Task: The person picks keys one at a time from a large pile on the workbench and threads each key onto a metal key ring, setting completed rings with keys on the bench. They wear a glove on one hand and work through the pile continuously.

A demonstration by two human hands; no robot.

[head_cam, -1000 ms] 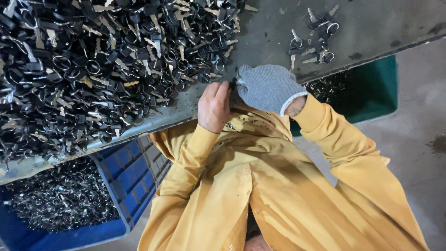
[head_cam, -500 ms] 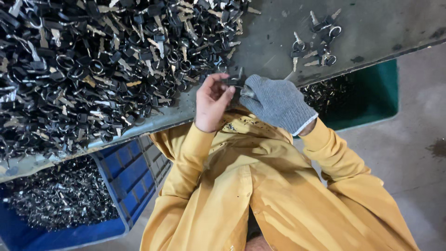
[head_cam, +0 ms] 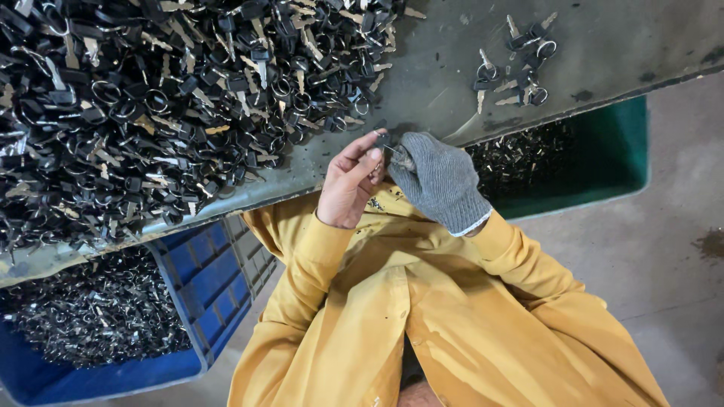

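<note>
Where both hands [head_cam: 392, 169] pinch, small key [head_cam: 385, 143] mostly hidden.

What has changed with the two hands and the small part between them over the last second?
The bare left hand has opened its fingers up toward the table edge and pinches a small dark part together with the gloved right hand, which has swung down and right. Neither has let go. The big heap of keys and rings, the small cluster, the blue crate and the green bin are unchanged.
</note>
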